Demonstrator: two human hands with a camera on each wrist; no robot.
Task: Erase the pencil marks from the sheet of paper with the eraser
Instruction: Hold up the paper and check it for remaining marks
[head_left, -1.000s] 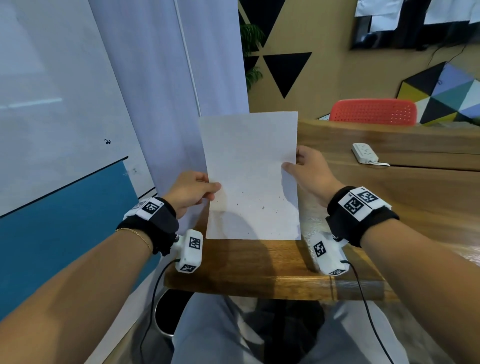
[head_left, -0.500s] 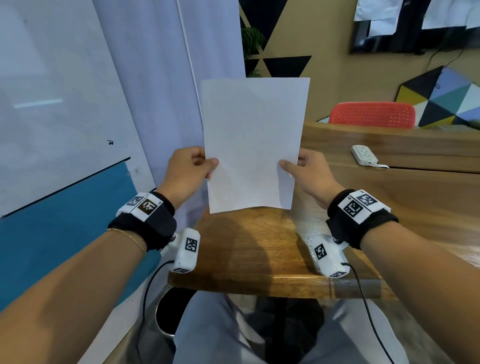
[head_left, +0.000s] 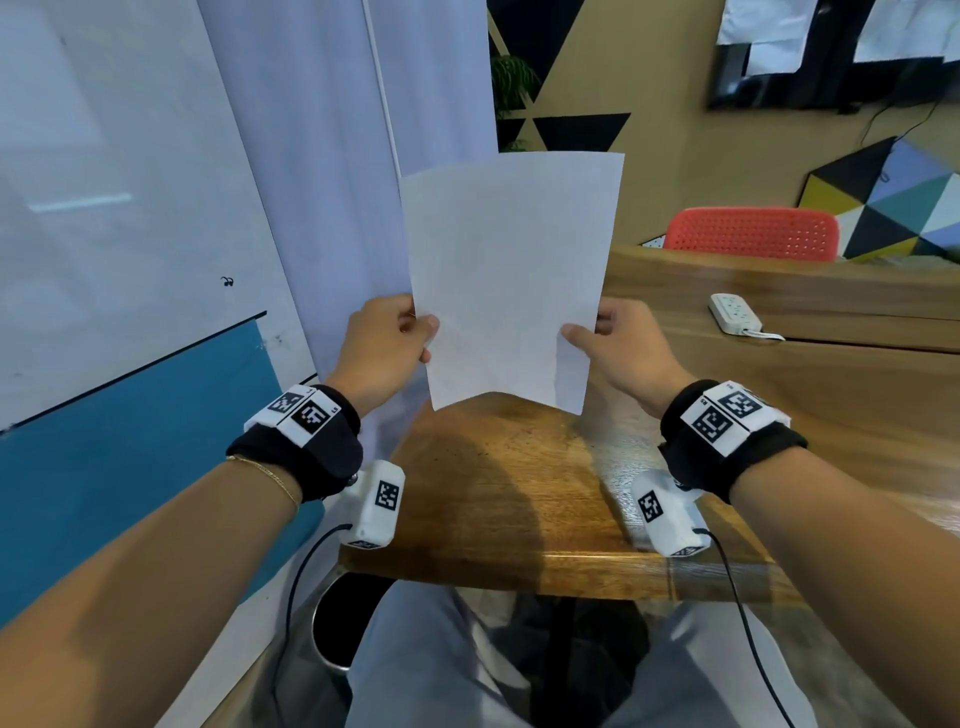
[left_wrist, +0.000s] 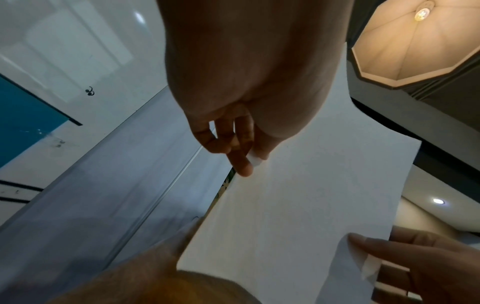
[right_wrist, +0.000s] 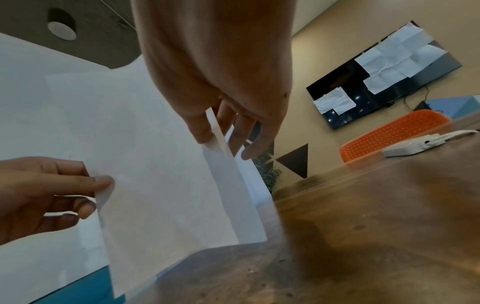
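On my far left I see a wall, white above and blue (head_left: 104, 467) below, then a pale curtain (head_left: 332, 182) hanging beside it. The wooden bench (head_left: 519, 493) fills the middle and right, its near corner rounded, with faint dark specks on the grain. One sheet (head_left: 509, 270) is held upright above the bench, clear of the wood, its bottom edge bowed. My left hand (head_left: 384, 348) takes the left edge in its grip, thumb in front and fingers behind; in the left wrist view a small white piece (left_wrist: 254, 160) sits between those fingertips and the sheet, though I cannot tell what it is. My right hand (head_left: 623, 353) pinches the right edge the same way, thumb on the near face. Two wrist bands, two white camera pods, two cables. Further right on the bench lies one white power strip (head_left: 733, 313). Behind it stands one red chair (head_left: 753, 233), then a tan wall with black triangles and a coloured triangle panel (head_left: 893, 208), and one dark screen (head_left: 831, 78) with several papers stuck on it
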